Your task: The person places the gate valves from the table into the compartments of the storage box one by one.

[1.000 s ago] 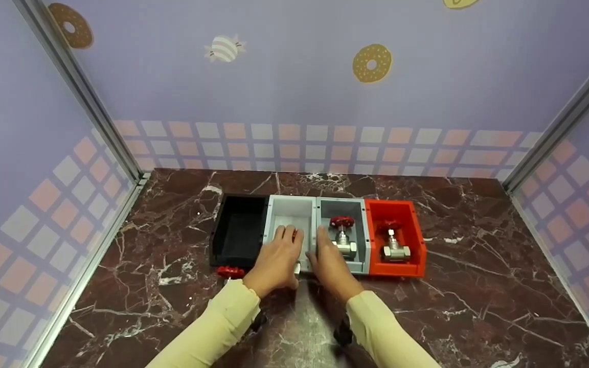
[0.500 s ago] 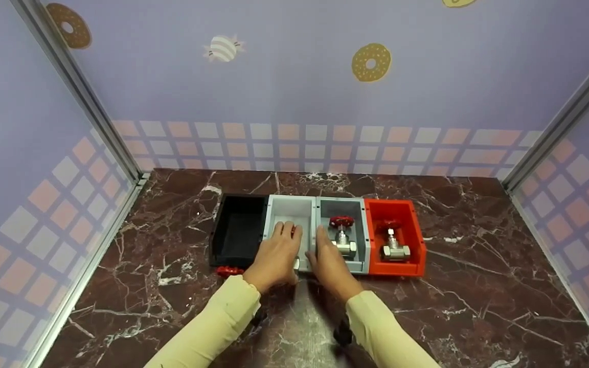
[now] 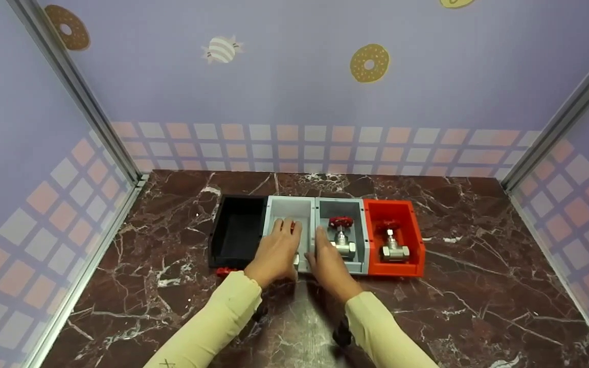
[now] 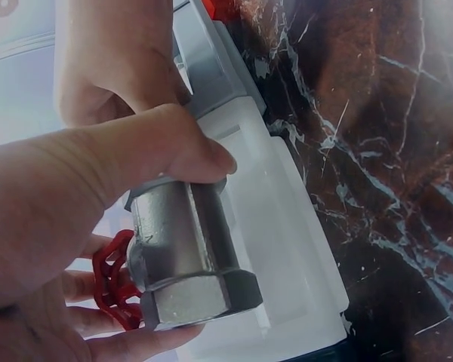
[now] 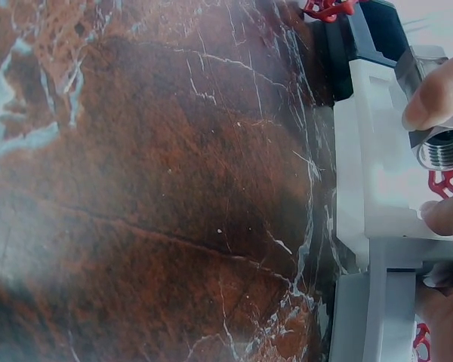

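Note:
My left hand (image 3: 275, 253) holds a metal valve with a red handwheel inside the white bin (image 3: 290, 205). In the left wrist view its thumb lies over the valve's hexagonal steel body (image 4: 189, 253), and fingers reach beneath, near the red handwheel (image 4: 115, 283). My right hand (image 3: 333, 263) straddles the wall between the white bin and the grey bin (image 3: 327, 204), thumb on the white side and fingers on the grey side. Similar valves stand upright in the grey bin, valve (image 3: 343, 240), and in the orange-red bin, valve (image 3: 393, 245).
A black bin (image 3: 241, 230) adjoins the white one on the left; the orange-red bin (image 3: 417, 230) ends the row at right. Another red handwheel (image 3: 226, 272) shows in front of the black bin, partly behind my left sleeve. Patterned walls enclose the marble-look table (image 3: 478, 286).
My left hand has shifted very slightly forward with the valve, and its sleeve covers more of the handwheel before the black bin. The right hand stays in place.

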Available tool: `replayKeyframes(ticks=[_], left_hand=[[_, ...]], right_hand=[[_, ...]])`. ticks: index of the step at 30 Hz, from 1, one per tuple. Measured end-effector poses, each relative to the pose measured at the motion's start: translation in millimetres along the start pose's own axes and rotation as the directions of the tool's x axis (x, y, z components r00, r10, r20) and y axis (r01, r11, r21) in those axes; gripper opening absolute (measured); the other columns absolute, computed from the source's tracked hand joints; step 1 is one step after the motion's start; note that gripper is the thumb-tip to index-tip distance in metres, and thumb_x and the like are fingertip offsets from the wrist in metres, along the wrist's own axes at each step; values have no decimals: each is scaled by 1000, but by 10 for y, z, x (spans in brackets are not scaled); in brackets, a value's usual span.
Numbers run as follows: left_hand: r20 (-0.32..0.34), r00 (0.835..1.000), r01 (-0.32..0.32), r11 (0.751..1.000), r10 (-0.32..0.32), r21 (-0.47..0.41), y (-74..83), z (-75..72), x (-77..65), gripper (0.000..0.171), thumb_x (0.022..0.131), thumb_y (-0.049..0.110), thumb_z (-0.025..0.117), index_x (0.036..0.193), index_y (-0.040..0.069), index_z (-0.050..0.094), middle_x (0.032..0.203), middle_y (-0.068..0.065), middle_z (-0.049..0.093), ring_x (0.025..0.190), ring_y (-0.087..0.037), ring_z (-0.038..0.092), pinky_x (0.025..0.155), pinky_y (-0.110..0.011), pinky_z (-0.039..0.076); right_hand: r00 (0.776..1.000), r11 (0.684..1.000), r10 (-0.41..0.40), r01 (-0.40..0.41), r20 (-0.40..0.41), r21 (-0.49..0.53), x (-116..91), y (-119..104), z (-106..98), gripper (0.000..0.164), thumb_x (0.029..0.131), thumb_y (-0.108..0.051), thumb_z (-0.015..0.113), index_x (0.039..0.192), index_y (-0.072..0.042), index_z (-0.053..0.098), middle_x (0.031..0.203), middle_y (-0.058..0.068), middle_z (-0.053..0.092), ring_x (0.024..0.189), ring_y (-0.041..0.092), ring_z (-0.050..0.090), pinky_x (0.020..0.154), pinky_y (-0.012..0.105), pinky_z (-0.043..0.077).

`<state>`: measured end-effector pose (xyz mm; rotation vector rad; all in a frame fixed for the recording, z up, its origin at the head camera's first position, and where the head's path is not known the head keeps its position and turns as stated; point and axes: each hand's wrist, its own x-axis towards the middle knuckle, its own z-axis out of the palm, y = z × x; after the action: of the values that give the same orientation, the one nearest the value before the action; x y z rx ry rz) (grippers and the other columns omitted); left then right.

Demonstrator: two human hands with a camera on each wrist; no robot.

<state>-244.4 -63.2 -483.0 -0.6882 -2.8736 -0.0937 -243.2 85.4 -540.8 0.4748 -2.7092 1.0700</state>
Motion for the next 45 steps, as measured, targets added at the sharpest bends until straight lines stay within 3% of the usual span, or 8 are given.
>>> replayKeyframes(ticks=[7, 12, 19, 28, 40, 45], left_hand=[[30, 999, 12, 1000, -12, 1, -11, 5, 50, 101, 47, 33, 94, 130, 2, 47, 124, -17, 49, 113, -32, 48, 74, -41, 56], [54, 998, 31, 999, -30, -13, -18, 15, 85, 100, 48, 32, 94, 131, 3, 47, 125, -17, 48, 114, -32, 47, 73, -42, 56], [7, 1000, 25, 999, -25, -20, -28, 40, 114, 97, 47, 28, 93, 129, 1, 49, 124, -17, 48, 114, -33, 47, 69, -40, 56], [-1, 999, 41, 999, -41, -6, -35, 88, 152, 96, 47, 30, 93, 128, 2, 49, 122, -17, 49, 111, -32, 48, 66, -41, 56], [63, 994, 88, 996, -86, -22, -62, 91, 203, 99, 49, 29, 94, 133, 3, 47, 127, -17, 48, 118, -33, 46, 74, -44, 56], [77, 992, 98, 994, -95, -40, -59, 81, 237, 100, 50, 30, 94, 133, 3, 45, 129, -17, 46, 118, -33, 45, 73, -44, 56]], right_hand=[[1000, 1000, -2, 2, 2, 0, -1, 16, 6, 68, 89, -6, 64, 143, 16, 30, 143, 35, 40, 130, 43, 46, 108, 49, 38], [1000, 1000, -8, 8, 7, -2, -2, 17, 1, 68, 90, -7, 64, 143, 16, 29, 144, 35, 39, 132, 42, 45, 108, 49, 38], [1000, 1000, 14, -13, 24, -3, -3, -5, -12, 69, 90, -8, 64, 144, 14, 28, 145, 33, 38, 133, 42, 44, 109, 48, 37], [1000, 1000, 1, -1, 8, 0, -5, 17, 14, 70, 89, -7, 64, 144, 15, 28, 145, 34, 38, 132, 42, 44, 110, 47, 37], [998, 999, 27, -28, 50, 21, -13, 6, 3, 72, 90, -7, 63, 147, 13, 24, 149, 31, 33, 136, 39, 40, 112, 47, 33], [999, 1000, 15, -15, 34, 1, -15, 9, -2, 71, 90, -8, 63, 146, 13, 25, 147, 33, 36, 133, 41, 44, 109, 48, 37]])
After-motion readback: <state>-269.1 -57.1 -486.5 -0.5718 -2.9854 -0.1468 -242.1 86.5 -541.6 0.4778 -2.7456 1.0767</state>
